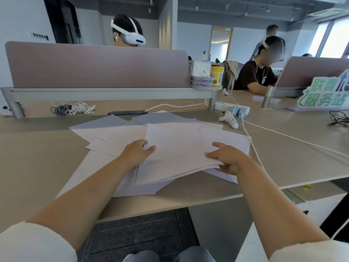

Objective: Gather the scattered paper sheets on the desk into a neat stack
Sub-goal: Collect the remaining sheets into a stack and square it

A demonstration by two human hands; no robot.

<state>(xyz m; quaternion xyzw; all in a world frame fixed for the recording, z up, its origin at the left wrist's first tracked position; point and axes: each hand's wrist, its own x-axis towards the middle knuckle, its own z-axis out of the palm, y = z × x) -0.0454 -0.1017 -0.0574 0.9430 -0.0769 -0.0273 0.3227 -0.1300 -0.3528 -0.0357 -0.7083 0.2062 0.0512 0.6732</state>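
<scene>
The left hand [138,151] and right hand [226,157] grip opposite edges of a bundle of sheets [179,152], likely to square it above the counter [37,157]. Loose sheets [105,127] lie fanned under and left of the bundle.

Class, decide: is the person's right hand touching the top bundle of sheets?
Touching. The head view shows the right hand gripping the top bundle of sheets at its right edge, thumb lying on the paper.
</scene>
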